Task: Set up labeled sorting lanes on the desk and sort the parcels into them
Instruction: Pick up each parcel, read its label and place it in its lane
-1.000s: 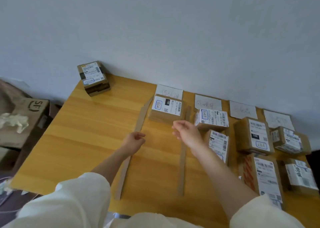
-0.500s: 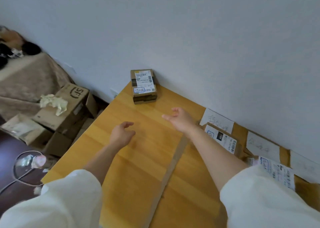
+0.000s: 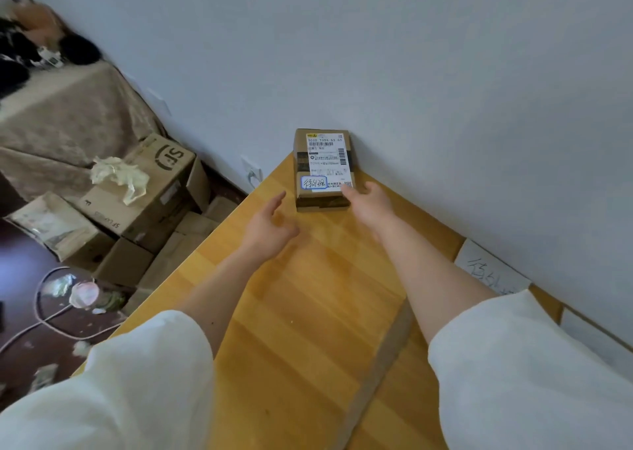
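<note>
A small brown parcel [image 3: 322, 162] with a white shipping label and a blue-framed handwritten sticker lies at the far corner of the wooden desk [image 3: 308, 306], against the wall. It seems to rest on a second dark-taped box. My right hand [image 3: 368, 203] is open, its fingertips at the parcel's near right corner. My left hand [image 3: 270, 225] is open too, a short way in front of the parcel's left side, not touching it. A cardboard divider strip [image 3: 380, 367] lies on the desk under my right forearm. A white handwritten lane label [image 3: 488, 270] leans at the wall on the right.
Left of the desk, on the floor, stand brown cartons, one marked SF [image 3: 150, 189] with crumpled paper on top. A cloth-covered surface [image 3: 61, 121] is behind them. A cable and scraps lie on the dark floor [image 3: 41, 312]. A wall socket [image 3: 251, 175] sits beside the desk corner.
My view has swung left, away from the sorted parcels toward the desk's far corner. Both hands have reached forward to the lone parcel, and the right fingertips have arrived at it.
</note>
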